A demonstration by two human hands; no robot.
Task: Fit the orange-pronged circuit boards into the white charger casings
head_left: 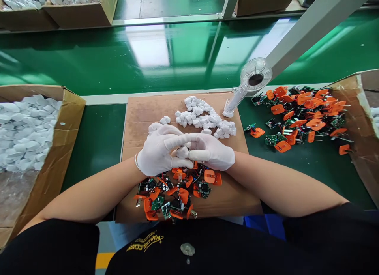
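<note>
My left hand (160, 150) and my right hand (213, 152), both in white gloves, meet over the middle of the cardboard sheet (231, 192). Their fingers close around a small white plastic piece (181, 152), mostly hidden by the gloves. A bit of orange shows just under the right fingers; whether it is held or lies in the pile I cannot tell. Below the hands lies a pile of orange plug parts with green circuit boards (182, 196). Beyond the fingers, small white pieces (204, 113) are heaped on the cardboard.
A clear handheld-fan-shaped object (254, 75) stands at the cardboard's back right corner. More orange plug parts with boards (304, 113) spill from a carton (349, 93) on the right. At left, a cardboard box (69, 125) holds white plastic shells (26, 133). A slanted metal post (308, 30) rises behind.
</note>
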